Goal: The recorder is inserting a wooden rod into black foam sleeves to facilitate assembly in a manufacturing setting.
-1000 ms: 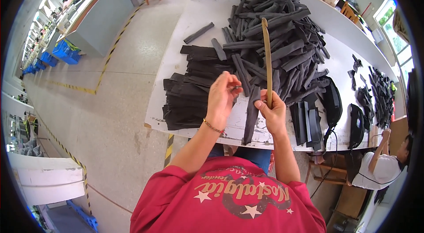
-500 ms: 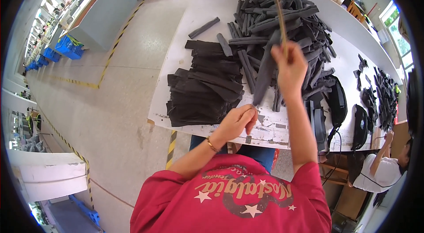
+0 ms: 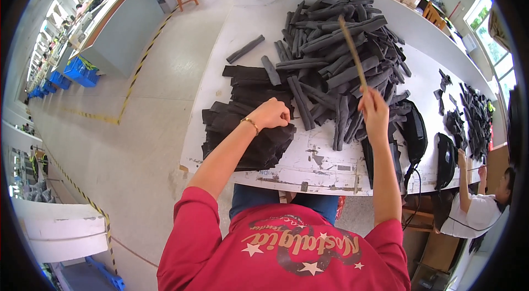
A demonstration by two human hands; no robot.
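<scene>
Below the wearer's gaze, two bare hands work at a white worktop (image 3: 259,21). The left hand (image 3: 274,113) rests at the upper right of a stack of flat black fabric strips (image 3: 264,147), its fingers curled and bunched against the cloth — whether they pinch a strip, I cannot tell. To the right, the right hand (image 3: 374,109) has its fingers closed round the lower end of a slim tan stick (image 3: 353,48). The stick slants up and to the left, its far end in front of a large heap of dark grey fabric tubes (image 3: 319,62), which lies beyond and between the hands. One loose tube (image 3: 246,48) lies apart, left of the heap. Just right of the right forearm sits a black pouch (image 3: 416,131) — and farther right, at the worktop's edge, is another person in a white top (image 3: 468,214).
</scene>
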